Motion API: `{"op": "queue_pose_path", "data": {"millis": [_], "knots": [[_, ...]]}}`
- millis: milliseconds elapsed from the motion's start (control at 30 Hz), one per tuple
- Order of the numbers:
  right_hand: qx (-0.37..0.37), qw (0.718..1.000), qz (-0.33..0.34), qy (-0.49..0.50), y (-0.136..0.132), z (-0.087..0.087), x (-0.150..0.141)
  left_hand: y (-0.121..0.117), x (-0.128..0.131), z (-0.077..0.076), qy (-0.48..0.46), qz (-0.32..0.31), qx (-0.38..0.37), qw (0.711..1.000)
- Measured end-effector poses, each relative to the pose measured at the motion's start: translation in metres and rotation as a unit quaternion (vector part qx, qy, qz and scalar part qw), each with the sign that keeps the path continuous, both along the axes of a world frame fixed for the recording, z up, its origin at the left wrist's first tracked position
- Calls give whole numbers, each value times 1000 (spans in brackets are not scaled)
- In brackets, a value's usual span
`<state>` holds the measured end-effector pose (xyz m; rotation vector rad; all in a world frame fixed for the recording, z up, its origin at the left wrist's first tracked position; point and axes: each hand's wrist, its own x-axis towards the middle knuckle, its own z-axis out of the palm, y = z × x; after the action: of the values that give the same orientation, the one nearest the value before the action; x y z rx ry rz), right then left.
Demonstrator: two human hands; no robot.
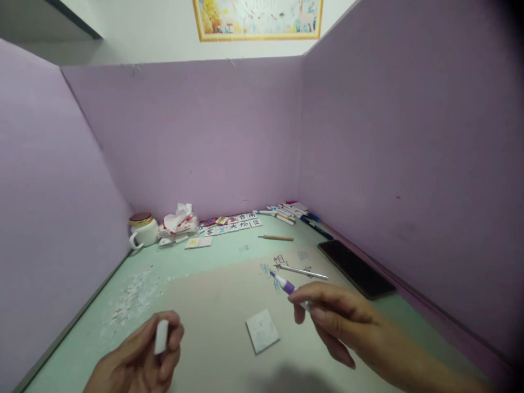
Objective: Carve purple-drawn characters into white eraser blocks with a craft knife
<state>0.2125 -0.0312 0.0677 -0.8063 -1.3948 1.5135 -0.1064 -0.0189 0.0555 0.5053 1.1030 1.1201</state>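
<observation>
My right hand (pixel 344 322) grips a white and purple marker (pixel 288 286), its dark tip bare and pointing up-left over the paper. Between the fingers of my left hand (pixel 139 355) is a small white oblong piece (pixel 161 337); whether it is a cap or an eraser I cannot tell. A square white tile (pixel 262 331) with faint marks lies flat between the hands, touched by neither. Beyond the marker tip, characters (pixel 279 261) are written on the brown sheet (pixel 213 295), and a thin silver tool (pixel 305 272) rests across them.
White crumbs (pixel 133 297) lie at the left. At the back stand a lidded mug (pixel 145 233), a tissue pack (pixel 179 222) and several character tiles (pixel 233 227). A wooden-handled tool (pixel 277 238), several markers (pixel 282 213) and a phone (pixel 354 267) lie rightward. Purple panels (pixel 213 136) enclose the table.
</observation>
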Motion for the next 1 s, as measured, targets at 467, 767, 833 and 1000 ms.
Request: {"op": "queue_pose_path", "data": {"millis": [467,767,833,1000], "knots": [[-91,976,80,183,65,-49,-15,38,66,-28,125,-138,2,982],[-91,989,33,115,67,-63,-14,38,84,-36,412,-200,154,876],[-89,991,23,101,66,-64,-14,36,85,-36,432,-194,177,863],[-83,993,-4,89,62,-61,-16,31,86,-41,436,-182,165,865]]}}
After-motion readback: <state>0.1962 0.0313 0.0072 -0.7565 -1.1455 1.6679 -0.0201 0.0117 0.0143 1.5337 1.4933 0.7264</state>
